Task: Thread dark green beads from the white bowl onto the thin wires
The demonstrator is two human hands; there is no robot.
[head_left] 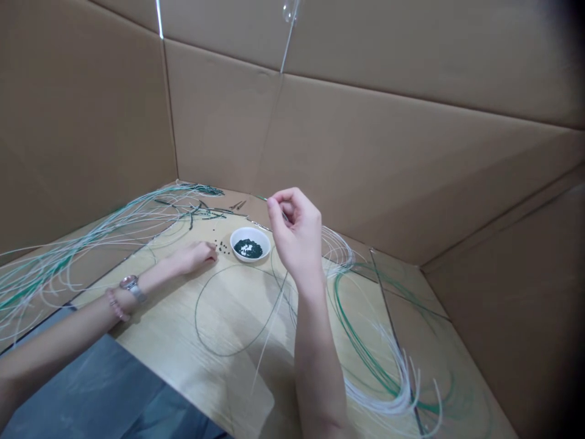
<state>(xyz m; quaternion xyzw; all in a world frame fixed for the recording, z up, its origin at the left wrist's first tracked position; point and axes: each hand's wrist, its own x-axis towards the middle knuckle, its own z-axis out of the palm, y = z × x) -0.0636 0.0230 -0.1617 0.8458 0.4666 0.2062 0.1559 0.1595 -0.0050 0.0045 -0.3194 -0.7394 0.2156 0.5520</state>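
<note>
My right hand (295,228) is raised above the wooden table (228,317), fingers pinched on a thin clear cord (272,317) that hangs down to the table. My left hand (194,256) rests low on the table, its fingertips closed on the small dark beads (221,246) scattered just left of a small white bowl (250,244). The bowl holds dark green beads and a few white ones. A thin dark wire loop (219,317) lies on the table between my arms.
Bundles of white and green cords (68,256) spread over the left. More green and white strands (370,360) curve along the right. Cardboard walls (365,146) enclose the table on all sides. A watch and bracelet sit on my left wrist.
</note>
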